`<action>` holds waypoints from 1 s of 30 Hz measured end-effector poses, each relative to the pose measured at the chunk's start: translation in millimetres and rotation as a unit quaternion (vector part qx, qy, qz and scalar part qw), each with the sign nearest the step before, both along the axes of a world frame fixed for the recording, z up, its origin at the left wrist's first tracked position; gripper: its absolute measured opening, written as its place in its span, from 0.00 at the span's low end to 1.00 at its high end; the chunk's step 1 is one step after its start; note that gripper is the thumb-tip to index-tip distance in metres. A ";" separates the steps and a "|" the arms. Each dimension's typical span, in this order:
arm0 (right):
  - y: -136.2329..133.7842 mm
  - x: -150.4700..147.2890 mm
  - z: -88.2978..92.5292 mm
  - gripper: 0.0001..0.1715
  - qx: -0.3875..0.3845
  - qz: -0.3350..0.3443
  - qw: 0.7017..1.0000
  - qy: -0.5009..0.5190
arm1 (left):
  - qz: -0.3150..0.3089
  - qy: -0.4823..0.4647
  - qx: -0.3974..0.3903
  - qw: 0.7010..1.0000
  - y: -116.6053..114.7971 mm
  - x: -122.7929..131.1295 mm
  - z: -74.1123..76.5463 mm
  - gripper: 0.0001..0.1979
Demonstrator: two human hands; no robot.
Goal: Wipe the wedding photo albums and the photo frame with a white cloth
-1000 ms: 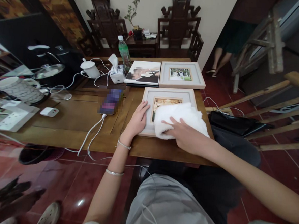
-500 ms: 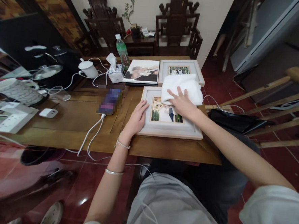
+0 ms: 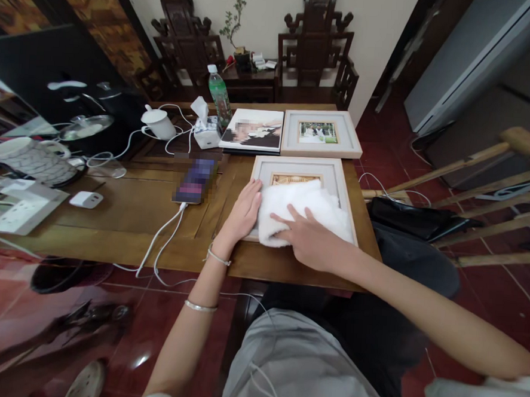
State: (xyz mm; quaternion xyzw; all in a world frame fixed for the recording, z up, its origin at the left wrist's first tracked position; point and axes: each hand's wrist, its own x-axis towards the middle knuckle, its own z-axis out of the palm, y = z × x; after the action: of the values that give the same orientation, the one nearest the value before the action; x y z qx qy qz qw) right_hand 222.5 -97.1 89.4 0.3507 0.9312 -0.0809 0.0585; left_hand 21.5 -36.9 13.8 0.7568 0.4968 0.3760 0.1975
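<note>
A pale wooden picture frame (image 3: 351,198) lies flat near the front edge of the brown table. My left hand (image 3: 242,212) rests along its left side, fingers stretched out and holding nothing. Spread over a folded white cloth (image 3: 298,200), my right hand (image 3: 305,234) presses it onto the lower part of the frame, so most of the photo is hidden. Behind lies a second pale frame (image 3: 356,135) with a photo of people outdoors. Touching its left side is a white-and-black photo panel (image 3: 251,129).
Left of the frame, a phone (image 3: 196,180) is plugged into a white cable. Farther back stand a tissue box (image 3: 207,132), a green-labelled bottle (image 3: 220,95) and a lidded white cup (image 3: 158,123). A power strip (image 3: 26,211) lies far left; a wooden chair (image 3: 507,201) stands right.
My right hand has moved the white cloth down and toward me, from the upper right of the near frame to its lower part. The far frame's photo is uncovered. My left hand stays put.
</note>
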 end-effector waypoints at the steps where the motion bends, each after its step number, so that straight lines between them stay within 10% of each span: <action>1: 9.4 -5.8 -6.3 0.33 0.021 -0.011 1.000 -0.004 | 0.003 -0.012 -0.009 1.000 -1.3 0.7 1.9 0.25; 11: 110.4 -48.7 -22.7 0.21 0.189 -0.098 0.977 -0.005 | -0.003 -0.035 0.027 0.999 -1.4 -0.7 0.9 0.30; 21: 17.0 -15.4 -18.0 0.23 0.104 0.015 0.995 0.002 | 0.007 -0.031 0.020 0.999 -3.1 -0.1 4.1 0.30; 30: 3.8 58.3 9.4 0.30 0.058 -0.061 0.995 -0.052 | 0.000 0.021 0.035 0.999 0.2 1.7 -0.6 0.22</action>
State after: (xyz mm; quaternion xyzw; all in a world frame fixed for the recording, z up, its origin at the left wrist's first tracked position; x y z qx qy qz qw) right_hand 280.9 -93.3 98.8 0.4139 0.9066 -0.0115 0.0816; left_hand 23.2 -36.7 13.1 0.7711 0.4872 0.3773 0.1604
